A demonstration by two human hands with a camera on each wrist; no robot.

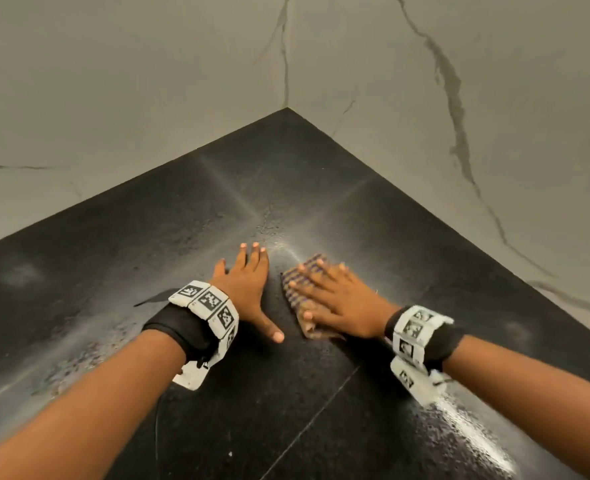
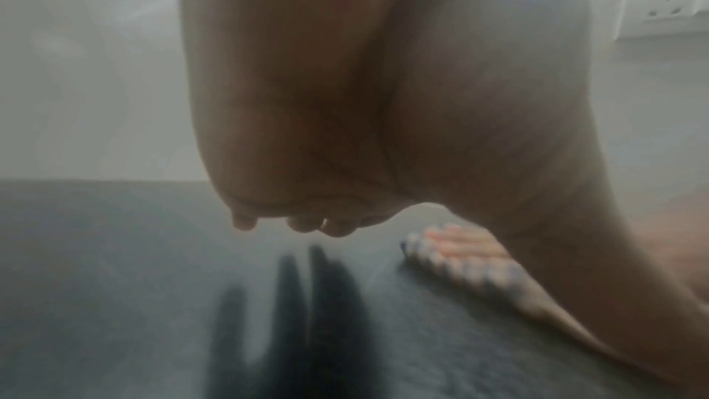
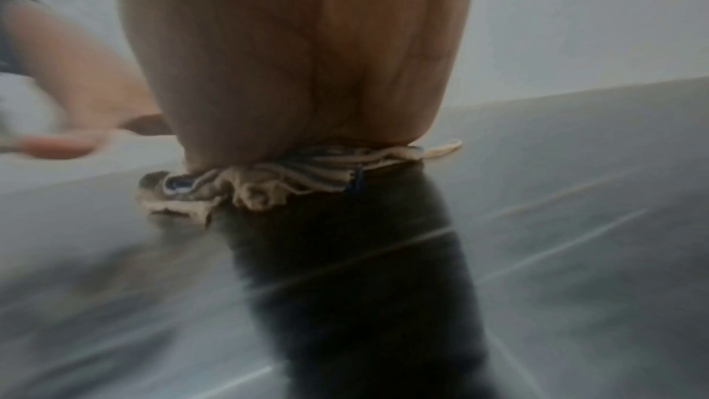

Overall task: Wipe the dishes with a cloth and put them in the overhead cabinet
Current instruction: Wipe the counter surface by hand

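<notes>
A striped beige and blue cloth (image 1: 304,282) lies on the black countertop (image 1: 113,271) near its corner. My right hand (image 1: 335,299) lies flat on it with straight, spread fingers, pressing it down. In the right wrist view the cloth (image 3: 268,184) bunches out from under the palm. My left hand (image 1: 252,289) lies flat on the bare counter just left of the cloth, fingers straight and thumb stretched out. In the left wrist view its palm (image 2: 364,102) is lifted slightly, and the cloth (image 2: 460,266) shows to the right under my right hand's fingers. No dishes or cabinet are in view.
Grey marble-look walls (image 1: 460,98) meet in a corner behind the counter. A white wall socket (image 2: 667,5) sits on the wall at the right. The counter surface is wet and shiny near the right front (image 1: 466,424).
</notes>
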